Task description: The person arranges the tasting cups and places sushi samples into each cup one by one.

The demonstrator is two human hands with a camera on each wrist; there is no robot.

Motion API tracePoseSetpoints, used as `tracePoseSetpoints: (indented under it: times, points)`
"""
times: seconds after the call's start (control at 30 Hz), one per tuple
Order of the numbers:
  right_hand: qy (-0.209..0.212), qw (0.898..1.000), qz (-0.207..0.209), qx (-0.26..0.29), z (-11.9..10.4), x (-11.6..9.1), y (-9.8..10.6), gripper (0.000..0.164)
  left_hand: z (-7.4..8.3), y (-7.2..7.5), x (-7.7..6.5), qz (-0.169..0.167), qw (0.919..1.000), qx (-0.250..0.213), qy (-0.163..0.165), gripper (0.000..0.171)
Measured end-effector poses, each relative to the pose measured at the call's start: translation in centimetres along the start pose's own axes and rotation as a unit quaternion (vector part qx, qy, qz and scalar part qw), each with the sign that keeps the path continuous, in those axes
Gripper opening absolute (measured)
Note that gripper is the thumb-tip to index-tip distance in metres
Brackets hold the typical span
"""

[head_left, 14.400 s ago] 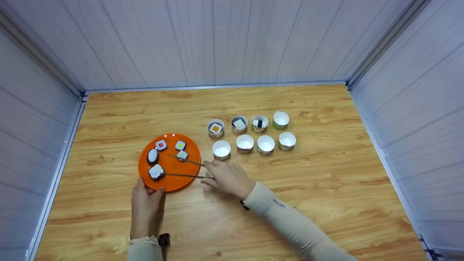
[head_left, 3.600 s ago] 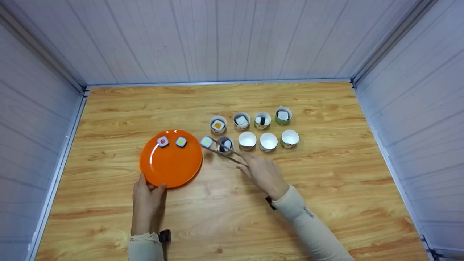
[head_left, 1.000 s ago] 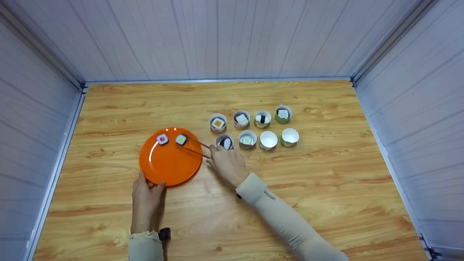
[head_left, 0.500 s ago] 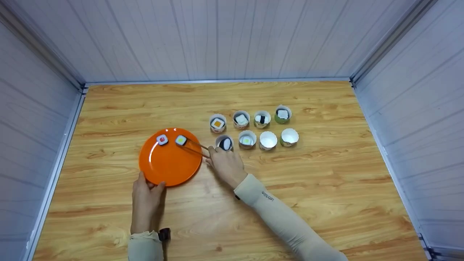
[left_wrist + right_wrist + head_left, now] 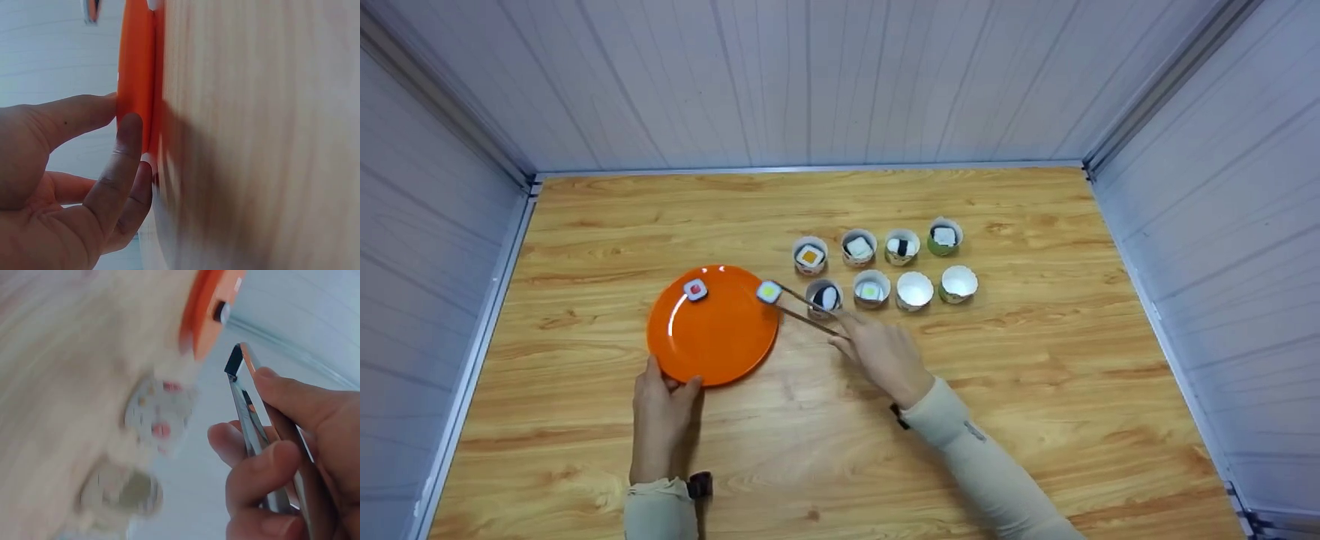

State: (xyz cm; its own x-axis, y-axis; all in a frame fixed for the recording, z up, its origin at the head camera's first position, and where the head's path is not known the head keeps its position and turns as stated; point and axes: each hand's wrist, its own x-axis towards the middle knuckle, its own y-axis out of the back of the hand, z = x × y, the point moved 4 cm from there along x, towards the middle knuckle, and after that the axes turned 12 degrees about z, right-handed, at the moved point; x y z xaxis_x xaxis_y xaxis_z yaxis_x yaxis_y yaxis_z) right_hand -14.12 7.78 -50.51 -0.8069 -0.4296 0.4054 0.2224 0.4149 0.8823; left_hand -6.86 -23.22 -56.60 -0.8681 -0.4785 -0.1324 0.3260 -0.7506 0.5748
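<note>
My left hand (image 5: pixel 660 420) pinches the near rim of an orange plate (image 5: pixel 712 337), thumb and fingers on its edge in the left wrist view. In my right hand (image 5: pixel 885 356) is a pair of slim metal tongs (image 5: pixel 275 433). Their tips grip a small square sushi roll piece (image 5: pixel 769 292) with a yellow-green centre, raised over the plate's right edge. Another sushi roll piece (image 5: pixel 696 289), red in the middle, lies on the plate's far part. The tongs pass above a paper cup (image 5: pixel 815 306) that holds a black and white sushi piece.
Paper cups stand in two rows right of the plate. Sushi pieces sit in the whole back row and in the two left cups of the front row. A white-lined cup (image 5: pixel 914 291) and the cup (image 5: pixel 958 284) beside it hold nothing. Pale walls surround the wooden table (image 5: pixel 810 465).
Earlier, several sushi pieces went from plate to cups. Since half a second ago, the tongs have lifted the yellow-green-centred piece and moved right with it. The left hand has stayed at the rim.
</note>
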Motion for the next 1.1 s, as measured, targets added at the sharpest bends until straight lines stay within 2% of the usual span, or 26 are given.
tracePoseSetpoints:
  times: [0.3,0.57,0.77,1.1]
  points:
    - [-0.07,0.997,0.018,-0.013,4.7,-3.6,5.2,0.038,0.0,0.0,0.0,-0.003,1.0,-0.009,-0.003,0.05]
    - [-0.123,0.991,0.026,-0.046,8.7,-6.7,8.3,0.032,0.0,0.2,-0.3,-0.004,0.9998,0.011,0.018,0.054]
    - [-0.132,0.987,0.042,-0.08,11.0,-8.1,9.0,0.032,-0.1,0.2,-0.2,-0.005,0.9997,0.003,0.022,0.051]
    - [-0.159,0.983,-0.001,-0.087,12.3,-8.5,8.5,0.034,0.0,0.0,-0.1,-0.011,0.9997,0.011,0.017,0.05]
